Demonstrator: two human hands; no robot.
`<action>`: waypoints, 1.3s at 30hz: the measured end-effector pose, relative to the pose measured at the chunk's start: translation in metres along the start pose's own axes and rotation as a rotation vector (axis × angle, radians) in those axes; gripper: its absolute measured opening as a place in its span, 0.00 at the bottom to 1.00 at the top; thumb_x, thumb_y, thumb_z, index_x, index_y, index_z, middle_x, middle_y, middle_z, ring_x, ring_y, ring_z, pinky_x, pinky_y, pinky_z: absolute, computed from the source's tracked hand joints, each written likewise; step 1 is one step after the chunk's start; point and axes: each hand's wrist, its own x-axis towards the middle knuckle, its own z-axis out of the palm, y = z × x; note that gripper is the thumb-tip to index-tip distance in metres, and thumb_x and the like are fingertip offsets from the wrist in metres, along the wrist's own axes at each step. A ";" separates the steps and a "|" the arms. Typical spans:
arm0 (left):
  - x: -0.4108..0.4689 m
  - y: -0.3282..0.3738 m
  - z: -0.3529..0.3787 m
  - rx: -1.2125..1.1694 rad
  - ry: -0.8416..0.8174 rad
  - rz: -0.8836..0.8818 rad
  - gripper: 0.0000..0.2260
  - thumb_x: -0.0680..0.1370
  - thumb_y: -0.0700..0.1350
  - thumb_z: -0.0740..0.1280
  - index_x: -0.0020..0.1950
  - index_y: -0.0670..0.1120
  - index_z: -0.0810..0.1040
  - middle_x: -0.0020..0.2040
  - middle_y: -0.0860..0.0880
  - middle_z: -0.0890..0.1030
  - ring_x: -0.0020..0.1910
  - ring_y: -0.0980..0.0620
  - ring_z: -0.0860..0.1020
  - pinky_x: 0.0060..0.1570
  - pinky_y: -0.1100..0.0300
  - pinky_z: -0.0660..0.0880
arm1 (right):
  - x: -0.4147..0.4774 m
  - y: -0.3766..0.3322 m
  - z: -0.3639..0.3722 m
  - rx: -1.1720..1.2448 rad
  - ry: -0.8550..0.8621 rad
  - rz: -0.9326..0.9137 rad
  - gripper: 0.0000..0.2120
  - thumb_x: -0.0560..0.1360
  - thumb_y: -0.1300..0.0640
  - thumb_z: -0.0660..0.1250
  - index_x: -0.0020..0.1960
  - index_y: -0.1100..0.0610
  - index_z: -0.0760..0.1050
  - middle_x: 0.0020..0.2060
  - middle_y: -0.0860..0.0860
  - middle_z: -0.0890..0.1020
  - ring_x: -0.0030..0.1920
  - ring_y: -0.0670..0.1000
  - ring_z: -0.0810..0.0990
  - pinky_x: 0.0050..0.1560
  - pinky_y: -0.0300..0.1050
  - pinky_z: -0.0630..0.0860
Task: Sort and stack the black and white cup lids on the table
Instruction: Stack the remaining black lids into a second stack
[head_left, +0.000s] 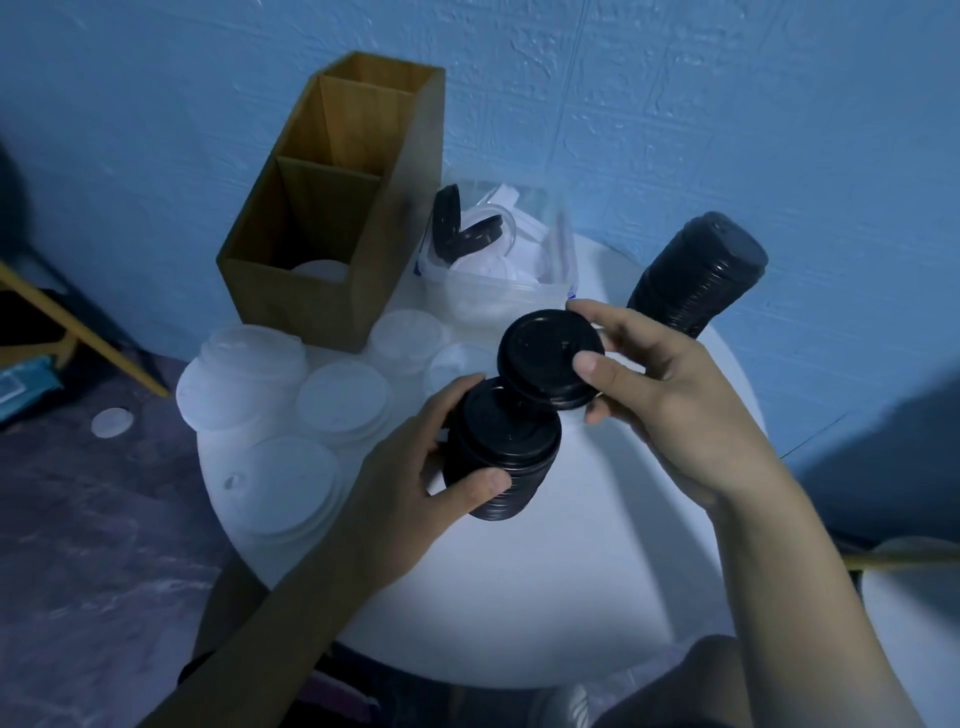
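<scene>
The black lid was over the middle of the table, pinched in the right hand: thumb pressed on top near the rim, fingers curled round the far edge. Might've been two or three nested, couldn't tell. It was tilted and touching the 1 o'clock edge of the short stack, which to me looked like lining it up to drop on.

The left hand had that stack clamped round its side, thumb on the near side and fingers on the far side. It was tipped toward the lid, probably to meet it halfway. Couldn't tell if its base rested on the table.

Out at 2 o'clock stood a tall stack of black ones, parked apart from the whites. White lids sat in low piles from 8 to 11 o'clock, so I'd say colours were being kept to opposite sides.

The box at 11 had a white lid in its near slot. The tub at 12 held a black-and-white mix not yet sorted.
</scene>
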 end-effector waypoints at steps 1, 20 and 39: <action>0.000 0.000 0.000 0.003 -0.002 0.001 0.31 0.71 0.57 0.72 0.72 0.67 0.68 0.65 0.57 0.81 0.62 0.50 0.81 0.61 0.42 0.78 | -0.003 -0.001 0.000 0.008 -0.045 0.015 0.21 0.73 0.58 0.72 0.66 0.52 0.79 0.49 0.47 0.83 0.36 0.49 0.77 0.41 0.40 0.77; 0.002 -0.001 0.000 -0.047 -0.013 -0.008 0.30 0.70 0.56 0.73 0.71 0.70 0.70 0.64 0.55 0.82 0.62 0.49 0.81 0.61 0.42 0.79 | -0.024 0.005 0.024 -0.815 -0.088 -0.229 0.30 0.68 0.31 0.69 0.68 0.38 0.77 0.59 0.20 0.73 0.56 0.42 0.72 0.57 0.33 0.68; 0.004 0.000 -0.002 -0.085 -0.028 -0.040 0.32 0.66 0.56 0.76 0.69 0.68 0.73 0.61 0.52 0.83 0.60 0.47 0.82 0.61 0.40 0.78 | -0.018 0.007 0.016 -0.586 -0.217 -0.123 0.25 0.71 0.53 0.80 0.66 0.42 0.79 0.62 0.26 0.76 0.43 0.30 0.77 0.47 0.25 0.68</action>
